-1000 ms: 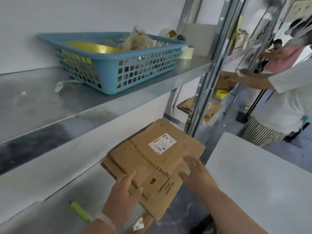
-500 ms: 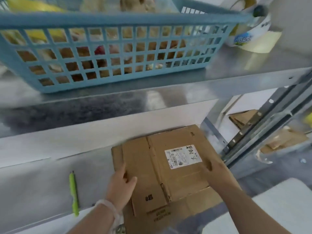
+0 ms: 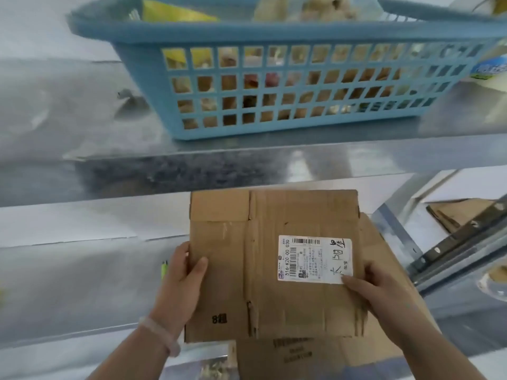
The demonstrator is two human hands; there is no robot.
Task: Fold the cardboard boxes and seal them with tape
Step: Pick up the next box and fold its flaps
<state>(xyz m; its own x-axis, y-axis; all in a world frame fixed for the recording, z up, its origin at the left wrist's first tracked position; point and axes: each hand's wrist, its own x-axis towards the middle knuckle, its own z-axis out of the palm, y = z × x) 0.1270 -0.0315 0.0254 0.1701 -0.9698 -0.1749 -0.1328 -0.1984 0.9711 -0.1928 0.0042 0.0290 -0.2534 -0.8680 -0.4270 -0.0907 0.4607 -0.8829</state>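
A flattened brown cardboard box [image 3: 274,270] with a white shipping label [image 3: 314,259] lies on top of another flattened box [image 3: 384,311] on the lower metal shelf. My left hand [image 3: 182,278] grips its left edge, thumb on top. My right hand [image 3: 375,289] grips the right edge, thumb pressing beside the label. A roll of tape [image 3: 491,72] with a blue label stands on the upper shelf at the far right, mostly cut off.
A blue plastic basket [image 3: 274,86] full of items sits on the upper metal shelf [image 3: 82,119], right above the boxes. A green pen [image 3: 164,268] lies left of my left hand. More flattened cardboard [image 3: 461,215] lies beyond the shelf upright at right.
The view has moved in closer and squared up to the shelf. Both hands went from reaching to gripping the top flattened box by its left and right edges.
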